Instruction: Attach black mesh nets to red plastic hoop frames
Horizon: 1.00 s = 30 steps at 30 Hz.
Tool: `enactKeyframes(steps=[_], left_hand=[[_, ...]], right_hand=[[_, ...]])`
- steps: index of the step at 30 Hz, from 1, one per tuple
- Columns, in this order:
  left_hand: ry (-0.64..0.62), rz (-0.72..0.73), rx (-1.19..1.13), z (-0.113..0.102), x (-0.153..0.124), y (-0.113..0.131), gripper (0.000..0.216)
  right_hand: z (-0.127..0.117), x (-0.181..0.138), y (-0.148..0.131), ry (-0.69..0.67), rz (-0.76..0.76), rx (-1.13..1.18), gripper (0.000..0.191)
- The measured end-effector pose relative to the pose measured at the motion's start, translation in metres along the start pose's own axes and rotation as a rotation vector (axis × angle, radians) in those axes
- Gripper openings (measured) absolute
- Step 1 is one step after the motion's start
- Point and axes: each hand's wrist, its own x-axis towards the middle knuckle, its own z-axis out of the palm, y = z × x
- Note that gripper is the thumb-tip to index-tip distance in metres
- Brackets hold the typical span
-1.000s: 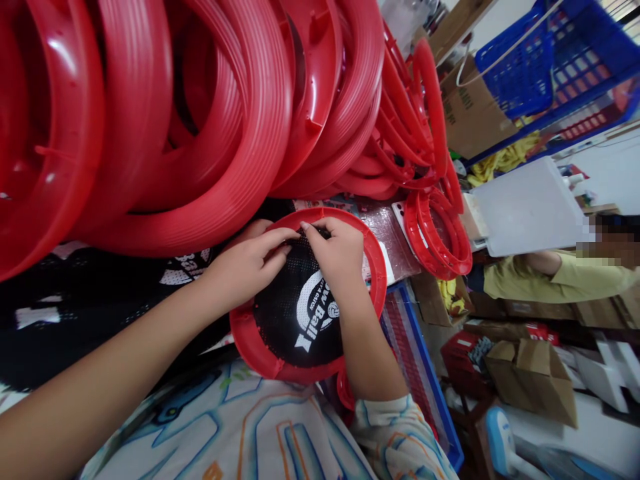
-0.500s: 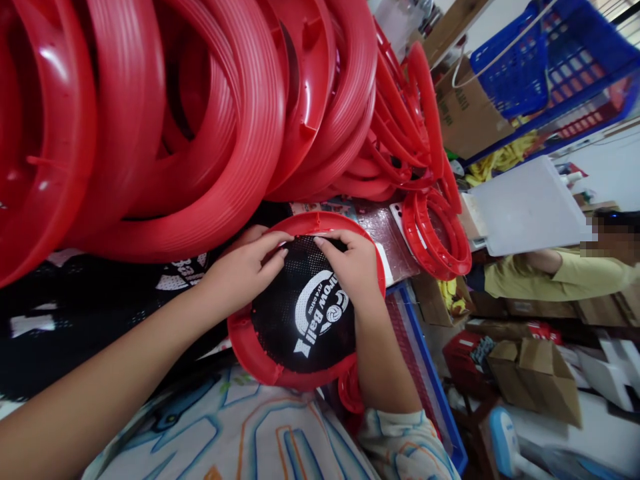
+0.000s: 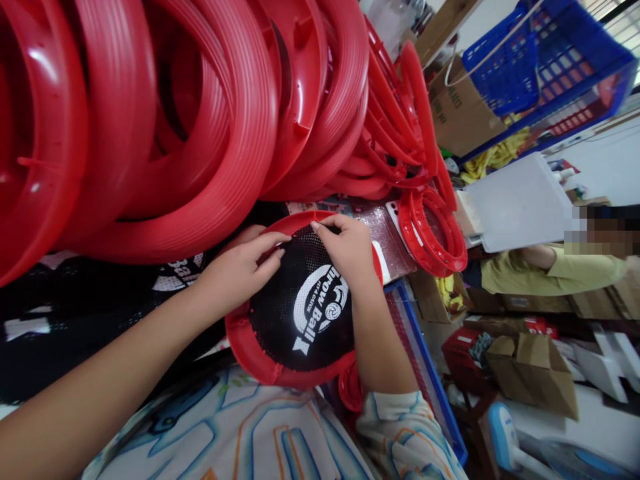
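A red plastic ring (image 3: 244, 341) lies in front of me with a black mesh net (image 3: 285, 320) stretched across it; white "Throw Ball" lettering (image 3: 319, 308) is printed on the net. My left hand (image 3: 235, 270) presses its fingertips on the net at the ring's far edge. My right hand (image 3: 347, 250) rests on the net beside it, fingers curled and pinching the mesh at the same far rim. The two hands' fingertips are a few centimetres apart.
Large red plastic rings (image 3: 165, 127) are piled above and to the left. Smaller red rings (image 3: 433, 230) lie right. More black printed nets (image 3: 75, 307) lie left. A blue crate (image 3: 545, 63), cardboard boxes (image 3: 535, 377) and a person in a yellow sleeve (image 3: 545, 277) are at right.
Both hands have shifted slightly along the far rim of the ring, the right hand moving a little right then back, still pressing the net. The ring has tilted slightly.
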Motion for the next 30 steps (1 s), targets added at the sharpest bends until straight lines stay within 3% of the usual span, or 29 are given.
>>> enactKeyframes(steps=[13,20,30], left_hand=[[-0.003,-0.045,-0.039,0.000,0.000,0.003,0.030],[-0.015,-0.081,-0.051,0.000,-0.001,0.002,0.029],[-0.036,-0.036,-0.042,0.001,0.000,-0.001,0.031]], right_hand=[[0.000,-0.007,-0.001,0.003,0.024,-0.070,0.012],[-0.009,-0.022,0.013,0.030,0.071,-0.011,0.014],[-0.010,-0.006,0.015,0.075,0.059,-0.056,0.016]])
